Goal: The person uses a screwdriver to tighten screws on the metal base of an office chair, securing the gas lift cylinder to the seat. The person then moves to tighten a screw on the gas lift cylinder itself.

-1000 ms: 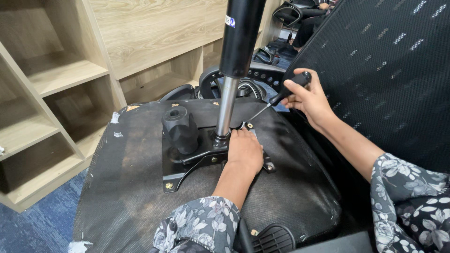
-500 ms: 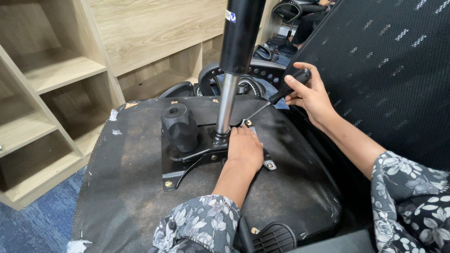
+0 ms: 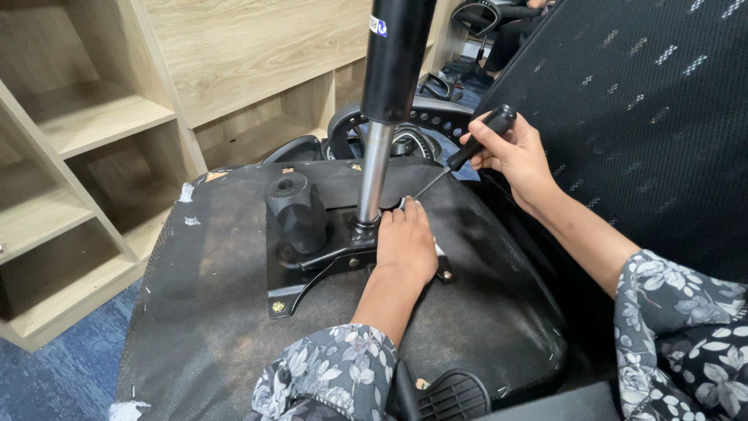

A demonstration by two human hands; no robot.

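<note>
A: What is the biggest thing under the hands?

B: The upturned seat [image 3: 234,312], its black underside facing up. Behind the right hand stands the mesh backrest [image 3: 623,117], and past the left fingertips rises the gas cylinder [image 3: 393,62] from the metal plate [image 3: 284,269].

A: Has anything shifted in the last second?

B: Very little. The left hand [image 3: 405,245] stays flat on the plate, just right of the cylinder's foot. The right hand [image 3: 514,156] has kept its height; the screwdriver [image 3: 467,152] keeps the same slant, its tip down at the left fingertips [image 3: 409,204].

A: So what does that tell you?

B: I judge the tip is seated on a screw at the plate's far edge and is being turned, not moved to a new spot. The screw itself is hidden by the fingertips, so I cannot confirm it.

A: And the grips?

B: The right fingers are clenched around the black handle. The left ones grasp nothing; they lie extended, pressing the plate and steadying the tip.

A: Anything smaller nearby?

B: A black knob [image 3: 296,210] left of the cylinder, and a bolt [image 3: 446,274] just right of the left wrist.
</note>
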